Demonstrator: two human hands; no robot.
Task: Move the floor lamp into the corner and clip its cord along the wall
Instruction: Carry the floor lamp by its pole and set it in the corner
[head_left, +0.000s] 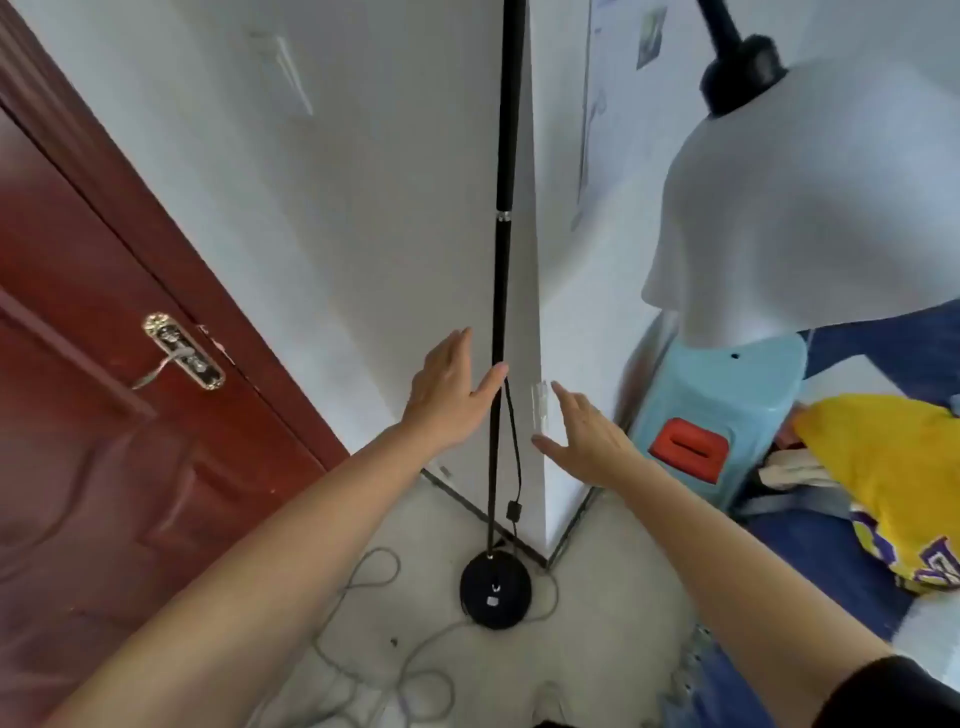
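The black floor lamp pole (502, 291) stands upright against the white wall corner, on its round black base (495, 596) on the floor. A thin black cord (514, 441) with an inline switch (514, 511) hangs beside the pole. A clear cord clip (540, 408) is stuck on the wall edge just right of the pole. My left hand (449, 395) is open, fingers spread, its fingertips touching the pole from the left. My right hand (584, 434) is open too, just right of the clip, holding nothing.
A dark red door (104, 415) with a metal handle (182, 353) fills the left. A grey cable (374, 649) loops on the floor. To the right stand a light blue stool (727, 405), a mannequin in a white shirt (810, 208) and yellow cloth (893, 467).
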